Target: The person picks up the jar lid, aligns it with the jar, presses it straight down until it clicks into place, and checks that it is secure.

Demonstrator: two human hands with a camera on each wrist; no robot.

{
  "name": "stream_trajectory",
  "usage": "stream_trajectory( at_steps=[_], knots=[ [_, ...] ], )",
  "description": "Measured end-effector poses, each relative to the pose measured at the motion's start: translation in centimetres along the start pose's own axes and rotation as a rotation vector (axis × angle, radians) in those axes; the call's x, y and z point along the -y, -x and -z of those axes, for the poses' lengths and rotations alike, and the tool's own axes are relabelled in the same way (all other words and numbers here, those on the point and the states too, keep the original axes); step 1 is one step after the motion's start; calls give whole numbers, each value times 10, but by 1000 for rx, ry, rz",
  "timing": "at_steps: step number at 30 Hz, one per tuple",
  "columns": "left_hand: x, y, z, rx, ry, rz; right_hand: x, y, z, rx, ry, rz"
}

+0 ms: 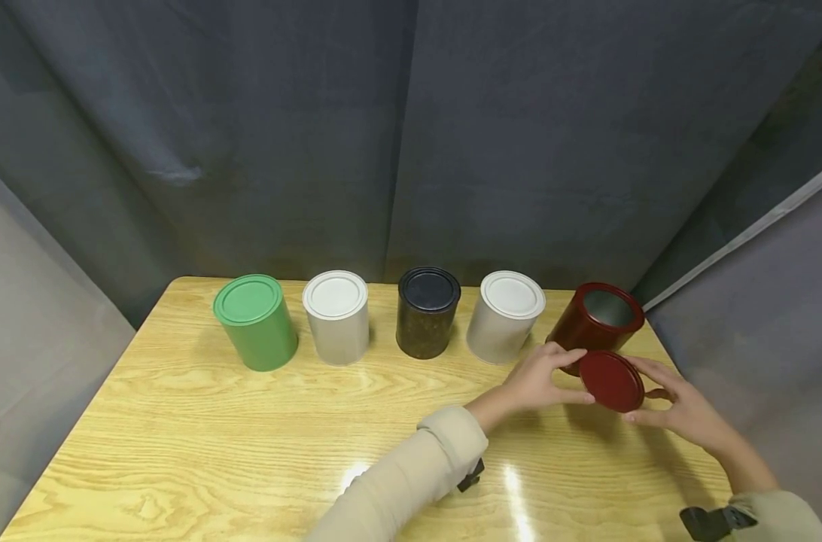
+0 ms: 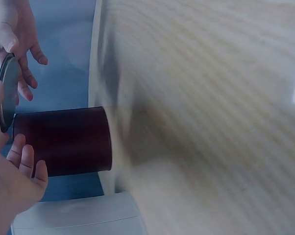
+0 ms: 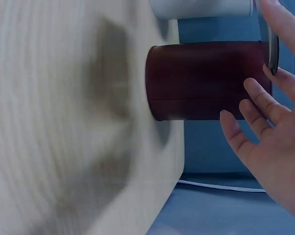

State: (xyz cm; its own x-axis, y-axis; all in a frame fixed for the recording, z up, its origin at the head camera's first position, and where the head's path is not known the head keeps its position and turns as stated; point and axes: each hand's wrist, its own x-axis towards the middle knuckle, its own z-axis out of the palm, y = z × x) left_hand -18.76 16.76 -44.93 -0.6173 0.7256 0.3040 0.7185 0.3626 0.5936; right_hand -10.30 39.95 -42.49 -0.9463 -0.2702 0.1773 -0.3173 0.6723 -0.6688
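Observation:
A round dark red lid (image 1: 612,381) is held up in front of the dark red can (image 1: 590,324), which stands uncovered at the table's right end. My left hand (image 1: 543,378) pinches the lid's left edge between thumb and finger. On the opposite edge, the thumb and finger of my right hand (image 1: 678,406) pinch it too. In the left wrist view the lid (image 2: 9,90) appears edge-on, its grey underside showing, apart from the table. The right wrist view shows the other right-hand fingers (image 3: 255,125) spread beside the can (image 3: 206,81), not around it.
Along the back of the wooden table (image 1: 248,452) stand a green can (image 1: 258,331), a white can (image 1: 339,324), a black can (image 1: 427,320) and another white can (image 1: 502,324), all lidded. Dark curtains (image 1: 397,135) hang behind, and a pale one borders the right side.

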Motion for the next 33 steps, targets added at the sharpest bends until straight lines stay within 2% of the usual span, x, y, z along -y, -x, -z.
stream_trajectory(
  at_steps=[10, 18, 28, 33],
  knots=[
    [-7, -17, 16, -24, -154, 15, 5, -14, 15, -38, 30, -2],
    [-10, -34, 23, -27, -163, 35, 4, -30, 29, -42, 22, -23],
    [-14, -50, 31, -13, -112, 60, -1, -47, 45, -1, -12, -120],
    [-19, -53, 30, -24, -136, 139, -7, -51, 47, -5, -49, -144]
  ],
)
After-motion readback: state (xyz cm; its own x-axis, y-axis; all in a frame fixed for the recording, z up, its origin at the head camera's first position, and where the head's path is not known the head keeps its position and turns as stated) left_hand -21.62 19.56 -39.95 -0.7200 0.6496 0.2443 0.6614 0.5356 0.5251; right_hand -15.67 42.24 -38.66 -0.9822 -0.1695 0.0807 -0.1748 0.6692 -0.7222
